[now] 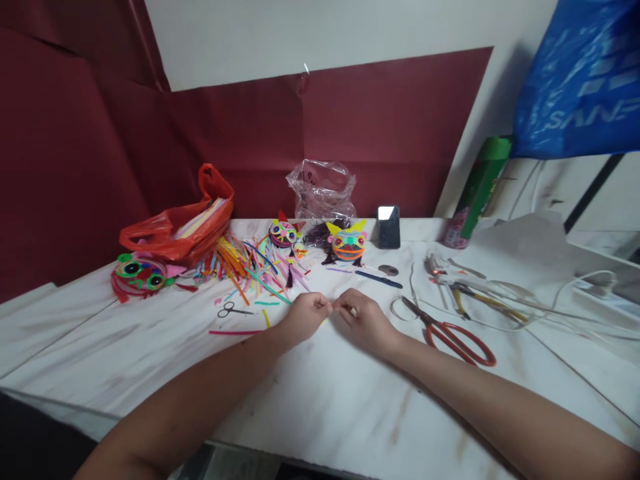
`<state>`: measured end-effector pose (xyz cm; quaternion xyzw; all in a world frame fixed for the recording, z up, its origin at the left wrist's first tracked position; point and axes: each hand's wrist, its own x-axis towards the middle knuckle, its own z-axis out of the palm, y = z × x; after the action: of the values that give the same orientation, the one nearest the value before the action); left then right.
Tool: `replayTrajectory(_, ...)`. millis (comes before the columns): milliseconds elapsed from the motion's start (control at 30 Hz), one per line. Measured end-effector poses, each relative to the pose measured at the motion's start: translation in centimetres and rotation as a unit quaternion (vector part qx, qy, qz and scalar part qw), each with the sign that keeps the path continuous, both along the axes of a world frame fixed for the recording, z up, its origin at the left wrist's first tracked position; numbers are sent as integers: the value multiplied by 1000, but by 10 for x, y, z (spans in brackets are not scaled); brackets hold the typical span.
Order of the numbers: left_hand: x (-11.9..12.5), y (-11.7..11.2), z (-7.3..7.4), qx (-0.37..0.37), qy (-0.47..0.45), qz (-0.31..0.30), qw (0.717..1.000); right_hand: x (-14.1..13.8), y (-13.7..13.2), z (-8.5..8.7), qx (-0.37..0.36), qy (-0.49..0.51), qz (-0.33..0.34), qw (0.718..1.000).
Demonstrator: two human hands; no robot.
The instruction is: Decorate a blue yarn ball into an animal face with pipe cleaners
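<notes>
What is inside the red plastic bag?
Pale strips show in the opening of the red plastic bag; whatever lies deeper is covered by its sides and cannot be seen.

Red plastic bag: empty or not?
Not empty: pale strips show in the open mouth of the red plastic bag. How full it is, I cannot tell; the red film hides the rest.
</notes>
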<state>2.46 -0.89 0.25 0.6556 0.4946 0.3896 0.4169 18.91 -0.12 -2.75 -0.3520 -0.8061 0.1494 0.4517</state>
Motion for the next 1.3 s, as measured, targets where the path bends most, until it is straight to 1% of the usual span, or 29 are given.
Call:
replayTrajectory(33,0,0,1,2,-23,1,1000,-2,0,0,-47,48,1,998)
replayTrajectory(100,0,0,2,1,-63,-3,998,-5,0,0,-134,135,12,982)
replayTrajectory(167,1,0,3,-10,-84,-10,996,-7,-1,1,-180,184,28,966)
replayTrajectory(200,1,-1,4,-15,-86,-13,996,-7,-2,1,-183,191,32,964)
replayTrajectory(233,1,-1,4,-17,-82,-15,996,-7,-3,2,-175,183,30,967)
replayTrajectory(300,0,-1,3,-17,-58,-16,998,-5,-4,4,-137,139,20,981)
replayTrajectory(400,-3,1,0,-20,18,-27,999,-2,-6,5,-49,41,19,998)
replayTrajectory(500,-4,4,-4,-12,104,-28,994,0,-6,3,28,-51,37,998)
replayTrajectory(600,-4,4,-4,4,129,-32,991,1,-4,1,59,-113,39,991)
replayTrajectory(700,-4,5,-3,-13,101,-42,994,1,-2,-1,59,-118,29,991)
replayTrajectory(767,-5,6,-3,-35,66,-40,996,1,-2,-2,47,-86,18,995)
replayTrajectory(833,-7,8,-3,-48,29,-38,998,-1,-2,-2,19,-37,12,999)
replayTrajectory(933,-7,9,-4,-35,-27,-36,998,-5,-3,-1,-53,51,3,997)
replayTrajectory(1033,-4,7,-3,-21,-87,-31,995,-9,-2,0,-147,147,7,978)
replayTrajectory(1100,-2,5,-2,-13,-104,-26,994,-11,-2,0,-181,185,16,966)
replayTrajectory(1133,-1,4,-1,-8,-97,-26,995,-11,-2,1,-183,189,16,965)
replayTrajectory(1200,-1,2,0,14,-51,-31,998,-10,-3,2,-161,164,9,973)
replayTrajectory(1267,-2,1,-1,69,35,-31,997,-7,-3,4,-115,105,2,988)
replayTrajectory(1300,-3,0,-2,109,87,-27,990,-5,-4,5,-85,67,3,994)
